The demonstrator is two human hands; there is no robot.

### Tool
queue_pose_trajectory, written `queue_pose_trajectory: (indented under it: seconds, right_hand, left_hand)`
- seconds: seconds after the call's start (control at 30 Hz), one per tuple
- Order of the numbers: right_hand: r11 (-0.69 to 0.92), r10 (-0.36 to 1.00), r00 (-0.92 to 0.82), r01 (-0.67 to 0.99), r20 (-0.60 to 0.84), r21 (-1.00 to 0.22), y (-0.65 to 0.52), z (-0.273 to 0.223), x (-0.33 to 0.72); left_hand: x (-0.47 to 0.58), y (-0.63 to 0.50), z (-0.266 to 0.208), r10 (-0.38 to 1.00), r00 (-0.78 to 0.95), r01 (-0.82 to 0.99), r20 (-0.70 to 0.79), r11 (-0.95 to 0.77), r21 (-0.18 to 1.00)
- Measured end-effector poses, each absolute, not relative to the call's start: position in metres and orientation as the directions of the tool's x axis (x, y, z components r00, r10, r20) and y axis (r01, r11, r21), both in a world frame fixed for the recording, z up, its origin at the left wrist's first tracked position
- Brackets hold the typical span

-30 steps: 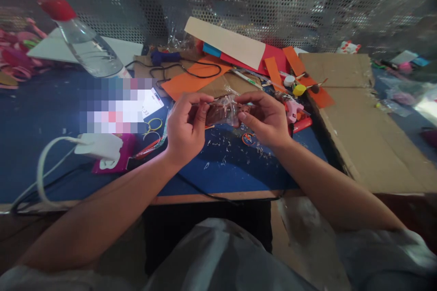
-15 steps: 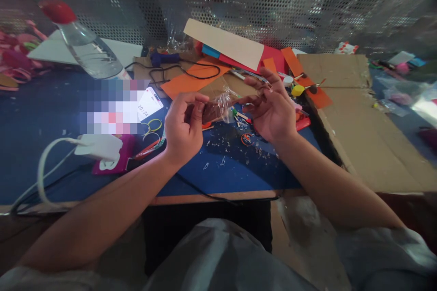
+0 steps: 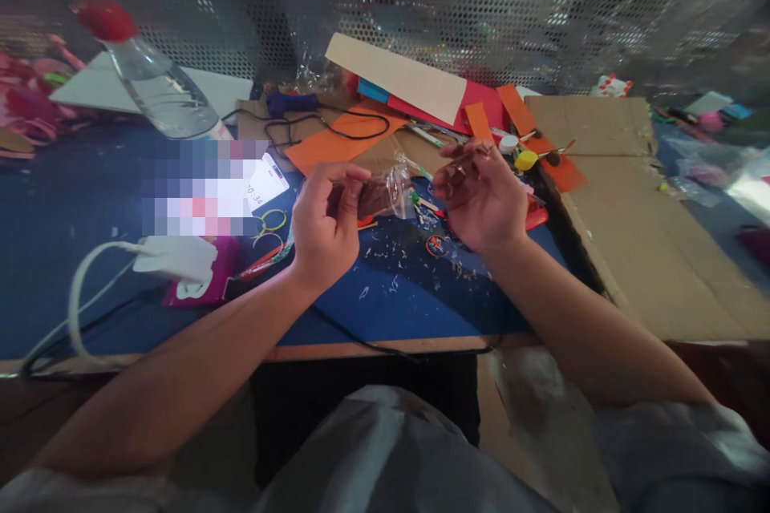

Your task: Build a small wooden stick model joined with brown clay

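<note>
My left hand (image 3: 325,228) is closed, pinching a small clear plastic bag (image 3: 394,191) between thumb and fingers. The bag's free end sticks out to the right; whatever is inside it looks brownish and cannot be made out. To the right of the bag, and apart from it, my right hand (image 3: 484,204) is raised with the palm turned inward. Its fingers are loosely bent and spread, and no object shows in them. Below the hands, an orange-red ring (image 3: 435,246) and white scraps (image 3: 394,284) lie on the blue table top (image 3: 421,313).
At left stand a red-capped bottle (image 3: 168,96), a lit phone (image 3: 268,180) and a white charger (image 3: 177,258) with cables. Orange sheets (image 3: 346,136), a cream sheet (image 3: 397,76) and a blue-handled tool (image 3: 292,103) lie behind. Cardboard (image 3: 650,232) covers the right side.
My right hand's fingers have drawn back from the bag's end and curled, the raised fingers coming down. My left hand still holds the bag in nearly the same spot.
</note>
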State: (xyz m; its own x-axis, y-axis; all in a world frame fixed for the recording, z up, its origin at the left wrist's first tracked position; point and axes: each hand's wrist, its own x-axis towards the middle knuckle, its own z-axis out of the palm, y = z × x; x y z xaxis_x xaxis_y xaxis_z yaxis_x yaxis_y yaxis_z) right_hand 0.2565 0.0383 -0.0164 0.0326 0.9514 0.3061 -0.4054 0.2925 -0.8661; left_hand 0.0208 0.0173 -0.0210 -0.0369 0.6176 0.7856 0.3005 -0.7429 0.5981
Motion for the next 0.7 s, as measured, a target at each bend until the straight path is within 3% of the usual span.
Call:
queue_pose_trajectory:
  seconds: [0.07, 0.23, 0.33, 0.5, 0.7]
  right_hand:
    - [0.315, 0.939, -0.008, -0.391, 0.345, -0.865, 0.040, -0.016, 0.260]
    - [0.381, 0.890, -0.202, -0.160, 0.408, -0.911, 0.029, -0.018, 0.251]
    - [0.415, 0.878, -0.221, -0.089, 0.424, -0.906, 0.023, -0.019, 0.247]
    - [0.508, 0.837, -0.220, -0.024, 0.500, -0.861, 0.024, -0.020, 0.249]
    - [0.433, 0.857, -0.290, -0.043, 0.426, -0.900, 0.026, -0.020, 0.249]
  left_hand:
    - [0.021, 0.018, -0.021, 0.615, -0.044, 0.281, 0.788, -0.749, 0.600]
    - [0.022, 0.017, -0.021, 0.614, -0.030, 0.272, 0.789, -0.755, 0.597]
    - [0.021, 0.016, -0.022, 0.627, 0.006, 0.278, 0.779, -0.749, 0.602]
    - [0.019, 0.015, -0.023, 0.634, 0.037, 0.302, 0.773, -0.744, 0.596]
    - [0.019, 0.014, -0.023, 0.609, 0.082, 0.317, 0.789, -0.767, 0.558]
